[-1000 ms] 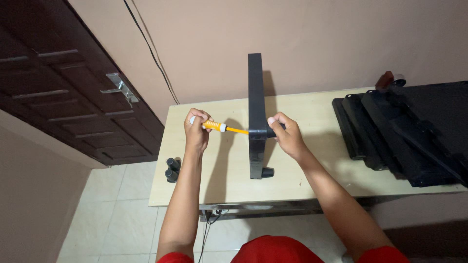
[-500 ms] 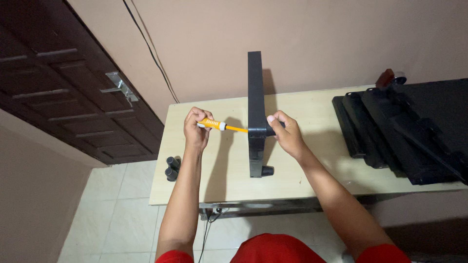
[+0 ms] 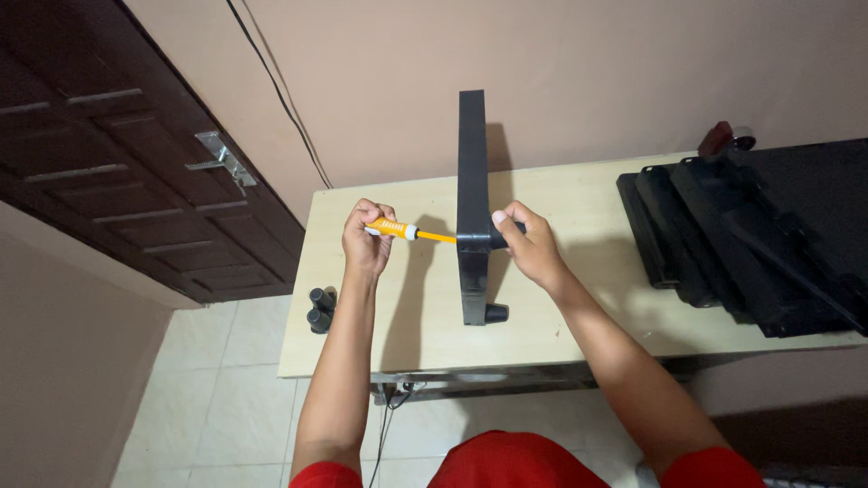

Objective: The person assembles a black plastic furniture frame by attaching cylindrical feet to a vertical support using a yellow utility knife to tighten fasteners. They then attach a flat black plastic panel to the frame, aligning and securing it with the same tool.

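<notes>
Screwdriver sits gripped in the left hand fingers, tip against the black panel that the right hand fingers clasp.

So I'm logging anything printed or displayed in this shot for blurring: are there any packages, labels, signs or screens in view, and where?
None that I can make out: no package, label, sign or lit screen shows.
The black upright panel on the table is plain.
The stacked black panels at the right show no visible marking.
The screwdriver in the left hand has an orange handle with pale bands, too small to tell any print.
</notes>
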